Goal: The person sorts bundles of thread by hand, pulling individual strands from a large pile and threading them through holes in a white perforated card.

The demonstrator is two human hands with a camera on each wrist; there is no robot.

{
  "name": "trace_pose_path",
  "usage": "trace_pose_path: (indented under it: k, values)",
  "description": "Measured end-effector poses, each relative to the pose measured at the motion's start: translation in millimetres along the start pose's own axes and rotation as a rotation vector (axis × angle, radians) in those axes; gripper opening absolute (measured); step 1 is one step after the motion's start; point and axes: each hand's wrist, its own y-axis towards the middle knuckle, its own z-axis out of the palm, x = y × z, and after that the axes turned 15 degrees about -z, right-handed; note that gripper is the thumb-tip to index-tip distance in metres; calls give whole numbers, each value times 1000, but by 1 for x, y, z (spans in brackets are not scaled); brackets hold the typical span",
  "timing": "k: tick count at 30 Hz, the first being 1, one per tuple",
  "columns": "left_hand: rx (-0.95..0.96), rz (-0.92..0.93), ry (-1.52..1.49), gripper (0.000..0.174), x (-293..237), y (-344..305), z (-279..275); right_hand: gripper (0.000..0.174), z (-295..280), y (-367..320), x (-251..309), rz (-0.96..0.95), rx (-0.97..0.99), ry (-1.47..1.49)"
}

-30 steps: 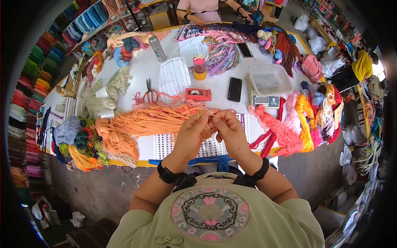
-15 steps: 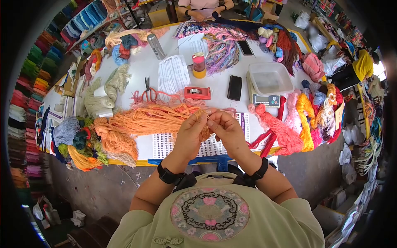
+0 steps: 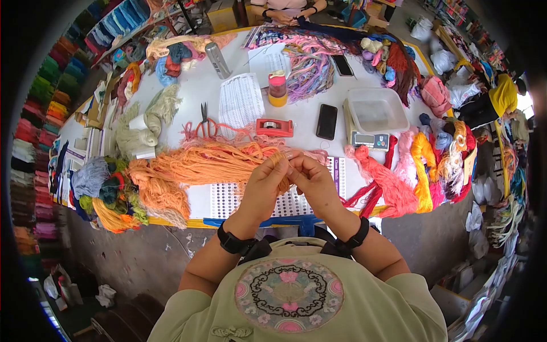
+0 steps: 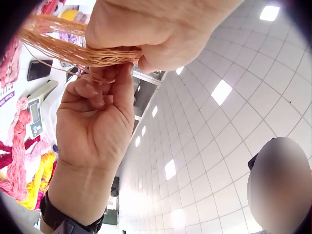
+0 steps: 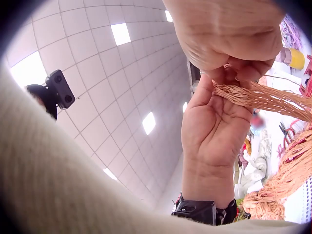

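Observation:
In the head view an orange yarn skein (image 3: 211,164) stretches across the near side of the table. My left hand (image 3: 263,185) grips a bundle of its strands near the right end. In the right wrist view those gathered strands (image 5: 270,100) lie across the left hand's fingers. Close against it, my right hand (image 3: 312,181) pinches yarn at the bundle's end with thumb and fingers. A single loose strand (image 4: 46,59) runs to the right fingers in the left wrist view. The fingertips partly hide the pinched end.
Behind the skein lie scissors (image 3: 205,122), a red tape dispenser (image 3: 274,127) and a phone (image 3: 326,121). A scale (image 3: 369,139) bears a clear plastic tub (image 3: 378,109). Coral yarn (image 3: 387,185) lies to the right. A perforated card (image 3: 225,202) is under the hands. Another person (image 3: 289,7) sits opposite.
My hands stay together at the bundle's end, with only slight finger movement. Across the table, the other person's hands have come closer together. The head view has shifted slightly.

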Motion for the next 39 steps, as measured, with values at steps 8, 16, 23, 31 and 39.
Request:
trace_pose_path:
  k: [8,16,23,31,39]
  values:
    - [-47,-4,-24,29,0,2,0,7,-1,4,-5,9,15,-44]
    - [-69,-9,-11,34,0,2,3,8,-2,2,-6,1,20,-84]
    - [-36,0,20,35,11,4,-11,14,-3,-1,-18,-13,27,-59]
    - [-62,-3,26,33,16,3,-17,14,-2,-2,-22,-10,42,-104]
    - [-66,12,-68,37,9,-1,-9,8,1,-2,-6,36,30,-32]
